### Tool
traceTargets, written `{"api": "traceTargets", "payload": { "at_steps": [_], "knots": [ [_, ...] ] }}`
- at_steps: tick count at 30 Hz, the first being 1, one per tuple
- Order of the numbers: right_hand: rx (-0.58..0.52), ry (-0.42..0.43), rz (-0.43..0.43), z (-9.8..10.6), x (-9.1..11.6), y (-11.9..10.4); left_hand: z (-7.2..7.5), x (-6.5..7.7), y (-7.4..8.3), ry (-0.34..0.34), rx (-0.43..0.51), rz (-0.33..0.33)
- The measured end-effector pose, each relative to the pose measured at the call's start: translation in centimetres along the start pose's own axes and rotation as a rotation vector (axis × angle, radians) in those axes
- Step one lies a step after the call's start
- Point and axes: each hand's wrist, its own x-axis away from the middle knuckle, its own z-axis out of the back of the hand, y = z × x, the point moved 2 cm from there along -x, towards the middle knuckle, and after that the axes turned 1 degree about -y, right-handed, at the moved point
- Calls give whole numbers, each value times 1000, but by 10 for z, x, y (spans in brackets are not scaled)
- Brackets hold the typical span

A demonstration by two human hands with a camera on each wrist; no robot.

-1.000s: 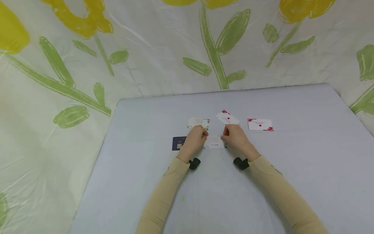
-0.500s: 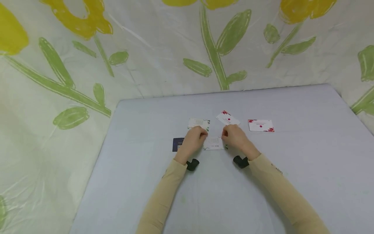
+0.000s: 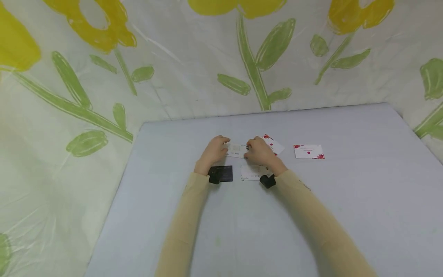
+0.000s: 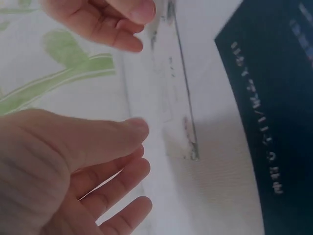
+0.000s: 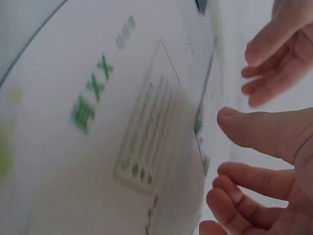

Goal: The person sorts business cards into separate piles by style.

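My left hand (image 3: 212,151) hovers at the left end of the upper white card with green leaves (image 3: 236,150), thumb and fingers spread apart. At that card's right end is my right hand (image 3: 260,152), its thumb and fingers apart too. In the left wrist view the same card (image 4: 178,93) lies flat, away from the left fingertips. A second leaf-edged white card (image 3: 250,173) lies nearer, partly under the right wrist; its green print shows large in the right wrist view. A dark card (image 3: 226,173) lies beside it, partly covered by the left wrist camera.
A white card with red flowers (image 3: 277,147) lies slanted behind my right hand. Another red-flowered card (image 3: 309,152) sits farther right. All rest on a pale cloth-covered table (image 3: 353,184), with a flower-printed curtain (image 3: 194,88) along its back edge.
Both hands have left the nearer leaf-edged card and moved away from me and left, to the upper one. The dark card's right part has come into view.
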Motion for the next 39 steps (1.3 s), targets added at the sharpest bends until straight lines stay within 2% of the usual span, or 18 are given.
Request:
{"api": "traceTargets", "payload": {
  "at_steps": [7,11,15,19,24,27,30,34,39],
  "knots": [
    [150,14,8,-12,-6,-6,-11,-8,-1,-127,-184,14],
    [148,30,2,-12,-5,-6,-14,-8,-1,-134,-249,3],
    [118,43,-10,-12,-5,-7,-13,-7,-1,-126,-243,9],
    [68,67,-27,-12,-4,-5,-13,-6,-2,-93,-168,29],
    [-70,156,1,-9,-1,-4,-11,-4,2,44,-7,46],
    [-152,246,57,-1,5,-4,-9,-3,6,139,106,15],
    [-219,323,117,13,15,-3,-5,-1,12,201,202,-40],
    [-302,350,102,28,31,2,1,5,25,207,298,-95],
    [-369,260,-5,32,47,15,1,16,39,141,366,-90]
  ]
}}
